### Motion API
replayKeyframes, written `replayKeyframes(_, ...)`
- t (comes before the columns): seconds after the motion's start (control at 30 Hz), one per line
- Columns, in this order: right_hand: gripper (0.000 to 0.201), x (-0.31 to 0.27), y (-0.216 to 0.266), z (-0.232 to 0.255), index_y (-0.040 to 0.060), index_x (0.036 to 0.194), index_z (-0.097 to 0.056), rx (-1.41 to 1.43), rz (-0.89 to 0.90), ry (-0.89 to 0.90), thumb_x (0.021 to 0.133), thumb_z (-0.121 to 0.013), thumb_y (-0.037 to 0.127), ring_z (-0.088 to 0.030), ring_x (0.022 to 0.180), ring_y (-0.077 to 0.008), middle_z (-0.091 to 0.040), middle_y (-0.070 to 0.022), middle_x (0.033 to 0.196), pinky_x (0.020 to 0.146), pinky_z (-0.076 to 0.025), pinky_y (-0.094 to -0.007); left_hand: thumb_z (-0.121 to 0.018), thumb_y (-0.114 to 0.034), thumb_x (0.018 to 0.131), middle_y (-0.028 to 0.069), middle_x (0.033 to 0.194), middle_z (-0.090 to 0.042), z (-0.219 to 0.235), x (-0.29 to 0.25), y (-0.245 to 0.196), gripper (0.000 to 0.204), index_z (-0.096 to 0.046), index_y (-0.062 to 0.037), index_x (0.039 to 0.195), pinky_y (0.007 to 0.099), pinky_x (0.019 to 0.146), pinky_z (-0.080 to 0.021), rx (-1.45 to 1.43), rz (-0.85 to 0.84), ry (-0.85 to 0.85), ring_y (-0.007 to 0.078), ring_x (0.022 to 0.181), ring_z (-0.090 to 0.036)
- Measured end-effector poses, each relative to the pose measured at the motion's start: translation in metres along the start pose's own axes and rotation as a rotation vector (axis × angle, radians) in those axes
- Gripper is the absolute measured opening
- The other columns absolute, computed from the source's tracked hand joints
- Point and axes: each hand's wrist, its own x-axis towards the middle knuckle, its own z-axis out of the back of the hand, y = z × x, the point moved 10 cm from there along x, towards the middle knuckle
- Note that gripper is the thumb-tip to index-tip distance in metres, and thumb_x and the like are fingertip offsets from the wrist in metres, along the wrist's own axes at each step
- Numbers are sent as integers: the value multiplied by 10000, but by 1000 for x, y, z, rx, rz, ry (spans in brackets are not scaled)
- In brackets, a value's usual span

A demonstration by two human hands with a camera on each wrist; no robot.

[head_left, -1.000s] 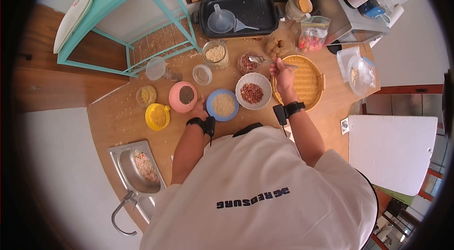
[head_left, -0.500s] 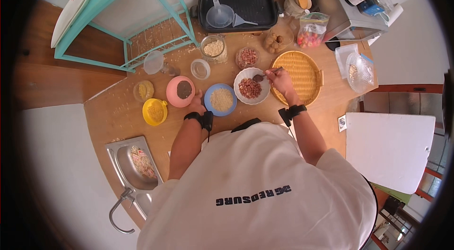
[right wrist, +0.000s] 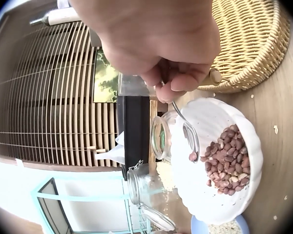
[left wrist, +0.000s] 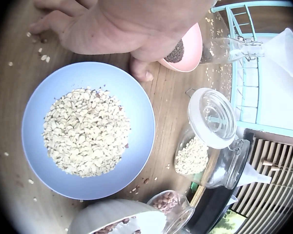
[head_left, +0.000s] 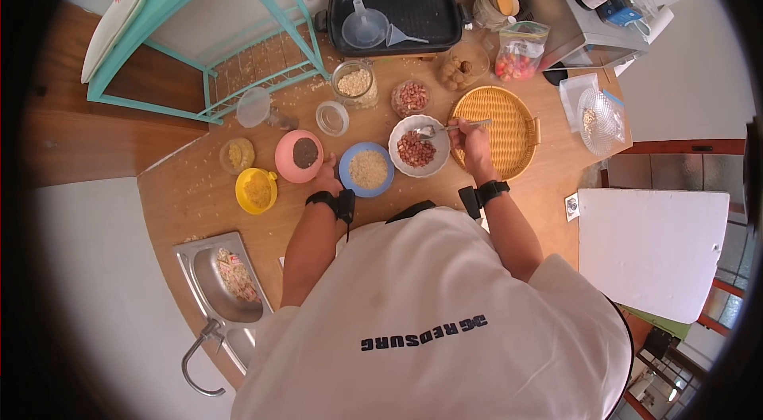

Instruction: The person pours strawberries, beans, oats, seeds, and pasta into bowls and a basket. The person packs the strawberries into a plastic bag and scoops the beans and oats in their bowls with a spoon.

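- Since a second ago, the spoon (head_left: 427, 132) has gone from above the small glass jar (head_left: 395, 105) to the white bowl (right wrist: 190, 200), carried by the right hand (head_left: 475, 151); the left hand (head_left: 324, 179) has stayed beside the blue bowl (left wrist: 36, 131).
- Yellow bowl (head_left: 240, 196) of yellow grain (head_left: 257, 189): out to the left of the left hand.
- Pink bowl (head_left: 287, 158) with dark seeds (head_left: 306, 154): just ahead and left of the left hand; whether they touch, I cannot tell.
- Left hand: relaxed, fingers loose, fingertips resting on the worktop (head_left: 183, 197).
- Larger glass jar (head_left: 369, 99): ahead of the left hand, beyond the blue bowl.
- Blue bowl: just right of the left hand, holding pale flakes (left wrist: 88, 131).
- Small glass jar: ahead of the white bowl, forward and left of the right hand.
- White bowl: between the hands, nearer the right, with reddish nuts (right wrist: 229, 161) inside.
- Spoon: reaches left from the right hand, its tip over the white bowl.
- Right hand: thumb and fingers pinch the spoon's handle.
- Wicker basket (head_left: 509, 134): just right of the right hand.
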Motion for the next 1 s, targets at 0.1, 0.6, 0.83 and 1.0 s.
replayKeyframes(0.1, 272, 9, -2, -10, 6, 941, -656, 163, -65, 75, 966, -511, 234, -536, 577, -101, -598, -23, 684, 504, -408, -229, -590, -316, 932, 132, 1074, -622, -3, -1, -3, 430, -472, -103, 1286, 502, 774, -544, -42, -20, 32, 321, 942, -624)
replayKeyframes(0.6, 241, 3, 38, -27, -18, 897, -684, -582, 255, 125, 929, -590, 201, -543, 530, -104, -608, -25, 649, 508, -428, -243, -643, -429, 877, 151, 1228, -571, 0, -4, -1, 543, -483, -119, 1292, 566, 831, -481, 64, -19, -3, 340, 1043, -576)
replayKeyframes(0.83, 229, 4, -9, -28, -5, 939, -683, -231, 133, 170, 941, -575, 197, -534, 560, -88, -610, -23, 696, 501, -411, -228, -669, -413, 862, 145, 1231, -570, 7, 26, 5, 593, -444, -135, 1334, 558, 811, -494, 78, 4, -33, 333, 1038, -575)
replayKeyframes(1.0, 227, 5, -14, -11, 33, 887, -690, -15, 24, 28, 943, -573, 220, -503, 523, -78, -593, 0, 664, 478, -399, -217, -661, -384, 876, 137, 1231, -562, 10, 32, 4, 574, -439, -138, 1345, 550, 794, -503, 65, -30, -60, 321, 1016, -577)
